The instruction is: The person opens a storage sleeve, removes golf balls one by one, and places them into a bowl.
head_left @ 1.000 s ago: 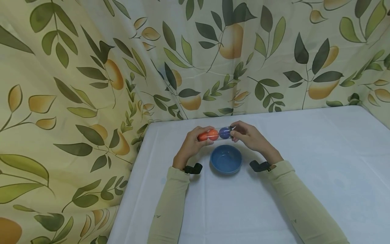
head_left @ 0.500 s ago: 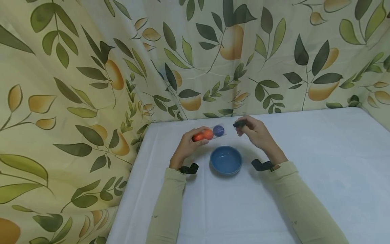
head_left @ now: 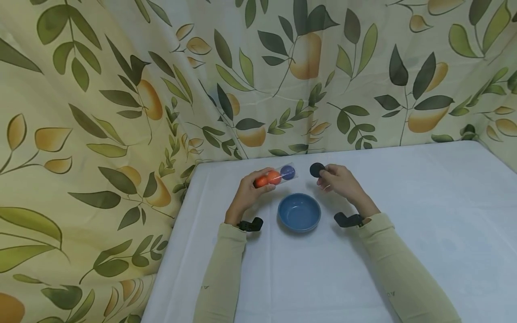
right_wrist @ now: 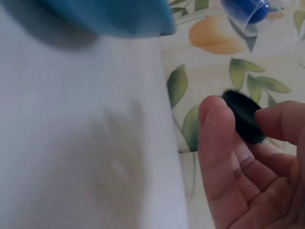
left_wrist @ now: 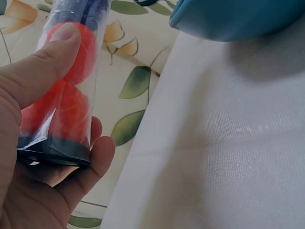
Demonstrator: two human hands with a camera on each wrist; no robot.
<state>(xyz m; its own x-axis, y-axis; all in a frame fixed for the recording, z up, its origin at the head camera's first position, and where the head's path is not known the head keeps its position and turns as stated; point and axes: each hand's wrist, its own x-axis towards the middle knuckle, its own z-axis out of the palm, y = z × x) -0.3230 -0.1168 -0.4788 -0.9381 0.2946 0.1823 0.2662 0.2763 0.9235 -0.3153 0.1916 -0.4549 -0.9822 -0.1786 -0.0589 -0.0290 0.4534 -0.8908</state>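
My left hand [head_left: 249, 193] grips a clear plastic tube [left_wrist: 93, 102] by its black-based end, thumb along the side. Inside it sit two orange-red balls [head_left: 274, 177] and one purple-blue ball [head_left: 287, 172] near the uncapped end, which points right and slightly up. My right hand [head_left: 341, 184] pinches a round black cap [head_left: 317, 170] between thumb and fingers, apart from the tube. In the right wrist view the hollow side of the cap [right_wrist: 244, 116] shows. Between and nearer than both hands, a blue bowl [head_left: 299, 212] stands on the table with nothing in it.
A white cloth covers the table [head_left: 307, 278], whose far edge lies just beyond the hands. Behind and to the left hangs a curtain [head_left: 258, 80] printed with leaves and fruit. Each wrist wears a black camera mount [head_left: 251, 224].
The right hand has pulled the black cap off the tube, drawn it to the right and turned its round face toward the head camera. The left hand has shifted slightly left, tilting the tube's uncapped end up.
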